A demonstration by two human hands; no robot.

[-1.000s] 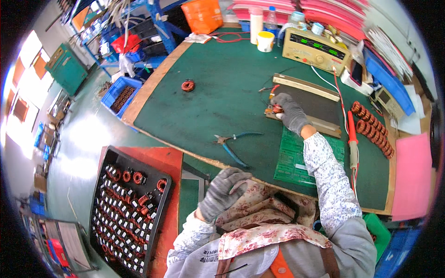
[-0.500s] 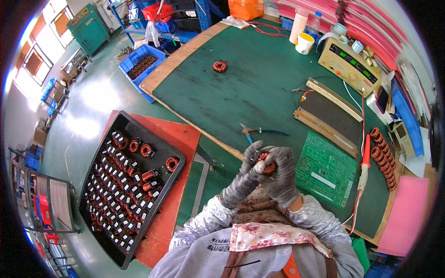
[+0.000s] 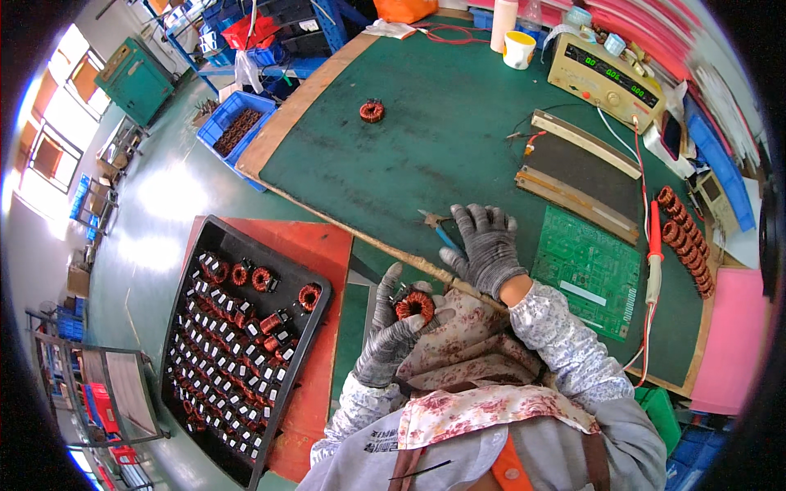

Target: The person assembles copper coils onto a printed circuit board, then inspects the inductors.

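My left hand (image 3: 387, 331), in a grey glove, holds a copper-wound toroidal coil (image 3: 415, 308) just off the table's front edge. Its thumb and fingers are around the ring. My right hand (image 3: 491, 250), gloved likewise, is over the table edge with its fingers stretched out and nothing gripped. Beneath and beside those fingers lie wire cutters (image 3: 442, 228) with blue handles; the hand hides most of the handles, so I cannot tell whether it touches them. Another toroidal coil (image 3: 372, 111) rests on the far part of the green table (image 3: 360, 168).
At the left, a black tray (image 3: 301, 360) of coils with white tags sits on a red board (image 3: 315, 417). A green circuit board (image 3: 585, 274), a soldering-iron-like red tool (image 3: 655, 233), stacked coils (image 3: 686, 245) and a power supply (image 3: 604, 78) occupy the right. A blue crate (image 3: 266, 105) stands beyond.
The two hands have come apart. My left hand has drawn back toward the lower left with the coil, while my right hand has let go and moved up to the wire cutters, fingers spread.
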